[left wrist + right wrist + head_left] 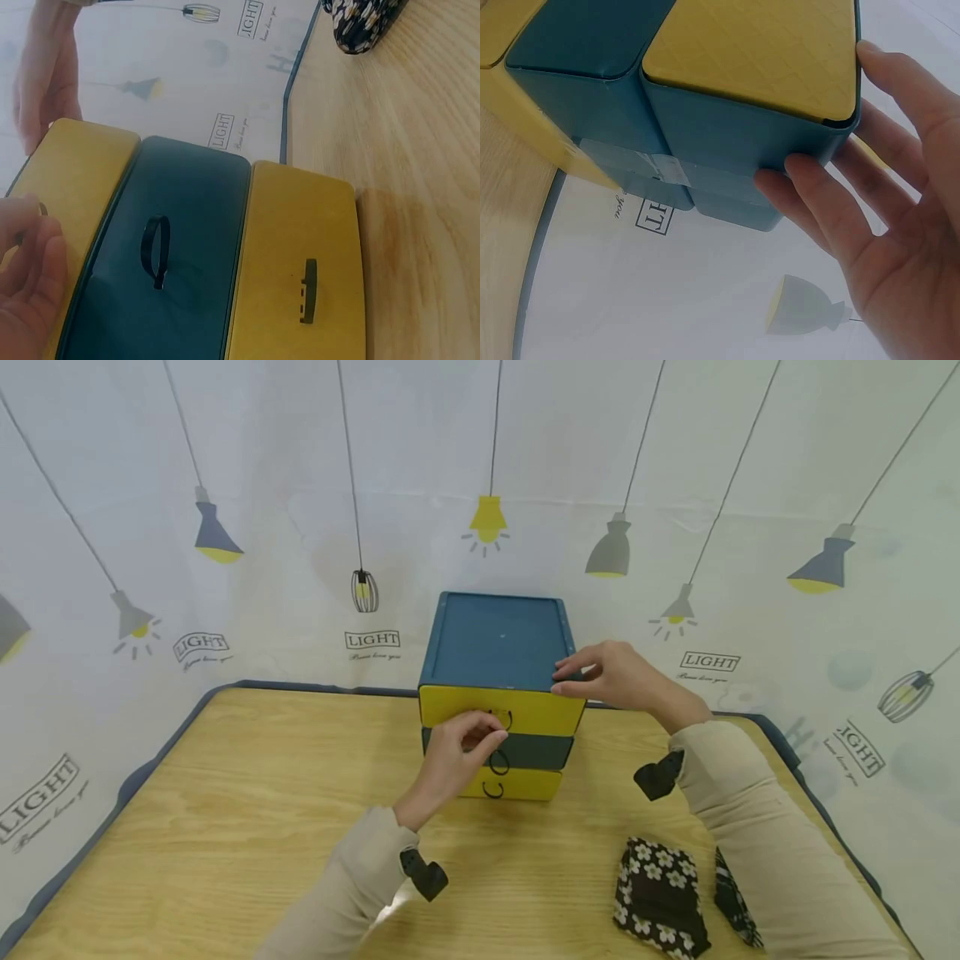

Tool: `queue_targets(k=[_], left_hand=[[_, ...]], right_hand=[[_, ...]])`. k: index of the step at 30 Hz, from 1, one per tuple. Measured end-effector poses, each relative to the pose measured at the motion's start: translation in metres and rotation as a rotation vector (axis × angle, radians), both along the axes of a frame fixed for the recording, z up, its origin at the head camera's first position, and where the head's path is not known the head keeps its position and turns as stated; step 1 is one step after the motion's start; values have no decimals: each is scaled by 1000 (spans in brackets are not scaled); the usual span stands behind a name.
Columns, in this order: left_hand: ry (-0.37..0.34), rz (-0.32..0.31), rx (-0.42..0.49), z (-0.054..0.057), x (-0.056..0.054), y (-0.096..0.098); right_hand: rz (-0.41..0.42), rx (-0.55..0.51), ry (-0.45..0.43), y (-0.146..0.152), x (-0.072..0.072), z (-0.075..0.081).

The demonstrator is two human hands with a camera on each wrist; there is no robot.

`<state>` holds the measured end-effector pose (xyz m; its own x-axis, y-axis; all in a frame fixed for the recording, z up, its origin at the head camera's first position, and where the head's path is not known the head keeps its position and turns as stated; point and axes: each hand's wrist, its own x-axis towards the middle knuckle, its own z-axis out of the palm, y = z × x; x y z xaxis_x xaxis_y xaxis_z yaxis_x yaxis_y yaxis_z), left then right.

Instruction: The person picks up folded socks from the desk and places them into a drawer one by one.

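A small three-drawer box has a blue top (498, 639) and a yellow upper drawer (457, 702). Below come a dark green drawer (540, 752) and a yellow bottom drawer (525, 785), each with a dark loop handle. My left hand (453, 752) pinches the upper drawer's handle (43, 209) between thumb and fingers, partly hiding it. At the box's top right corner, my right hand (618, 677) rests with loosely bent fingers. In the right wrist view its thumb (885, 64) lies at the yellow front's edge and its other fingertips touch the blue side wall (735, 120).
A black pouch with white flowers (660, 897) lies on the wooden table (225, 810) at the right front. Beside it, partly behind the right sleeve, is a dark patterned cloth item (731, 902). A white lamp-print curtain (420, 460) hangs behind the table.
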<state>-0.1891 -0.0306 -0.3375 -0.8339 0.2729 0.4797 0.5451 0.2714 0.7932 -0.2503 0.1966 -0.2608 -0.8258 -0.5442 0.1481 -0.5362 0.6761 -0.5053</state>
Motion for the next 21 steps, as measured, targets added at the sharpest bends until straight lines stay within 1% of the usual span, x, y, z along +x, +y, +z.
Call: queue_targets(k=[5, 8, 13, 17, 19, 21], left_hand=[[-15, 8, -6, -2, -3, 0], [-21, -5, -14, -1, -4, -1], [-41, -57, -36, 2, -7, -6], [-50, -98, -97, -2, -18, -15], [-25, -121, -130, -1, -24, -20], [28, -137, -154, 7, -27, -25]], right_hand=[[4, 6, -2, 0, 0, 1], [-5, 7, -3, -1, 1, 2], [-11, -1, -12, -1, 0, 2], [-12, -1, -24, -1, 0, 1], [-14, 1, -27, -1, 1, 1], [-14, 3, -26, 0, 1, 1]])
